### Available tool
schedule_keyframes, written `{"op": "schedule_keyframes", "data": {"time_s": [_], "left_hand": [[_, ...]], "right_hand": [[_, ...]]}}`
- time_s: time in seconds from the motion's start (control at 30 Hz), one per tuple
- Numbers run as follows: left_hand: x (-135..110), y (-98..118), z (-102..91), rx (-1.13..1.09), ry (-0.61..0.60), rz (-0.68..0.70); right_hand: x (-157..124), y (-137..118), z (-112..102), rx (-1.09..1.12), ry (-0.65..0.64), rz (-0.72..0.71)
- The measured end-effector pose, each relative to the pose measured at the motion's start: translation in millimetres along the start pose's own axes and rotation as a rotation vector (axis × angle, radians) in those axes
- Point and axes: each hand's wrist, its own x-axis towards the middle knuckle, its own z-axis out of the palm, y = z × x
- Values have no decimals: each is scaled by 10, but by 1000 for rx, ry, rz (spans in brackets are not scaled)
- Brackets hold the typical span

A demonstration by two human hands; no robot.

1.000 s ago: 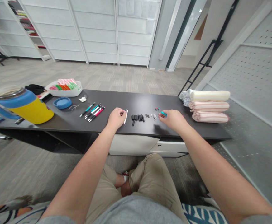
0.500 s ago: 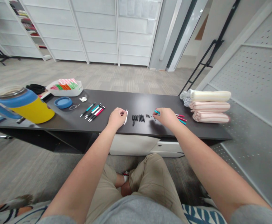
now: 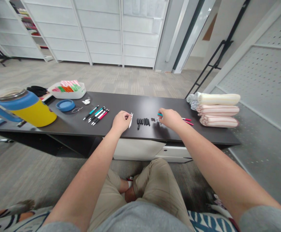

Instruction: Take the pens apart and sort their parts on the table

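Beside several thin white pen refills (image 3: 131,121) on the dark table, my left hand (image 3: 121,121) has its fingers pinched together, the tips touching the refills. My right hand (image 3: 170,119) is closed around a teal pen barrel (image 3: 160,114), whose end shows past the fingers. Between the hands lie several black pen grips (image 3: 144,121) in a row, plus a few small dark pieces (image 3: 153,119). Red pen barrels (image 3: 188,121) stick out to the right of my right wrist. Several assembled pens (image 3: 98,116) lie side by side to the left.
At the table's left stand a yellow and blue mug (image 3: 34,111), its blue lid (image 3: 65,105) and a white basket (image 3: 69,94) of colourful packets. A crumpled white scrap (image 3: 86,101) lies nearby. Rolled towels (image 3: 219,109) are stacked at the right end.
My right hand has shifted slightly up, and the teal piece that showed right of its wrist is out of sight. The left hand stays at the white refills.
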Motion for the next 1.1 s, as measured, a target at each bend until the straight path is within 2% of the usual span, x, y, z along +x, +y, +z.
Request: {"op": "schedule_keyframes", "data": {"time_s": [0.8,0.97,1.1], "left_hand": [[2,-2,8,-6,-4,-12],[3,-8,13,-10,-4,-14],[0,5,4,-12,-6,-22]], "right_hand": [[79,-43,3,-77,-87,-19],[68,-31,-26,-57,-49,-31],[28,120,-157,44,65,-32]]}}
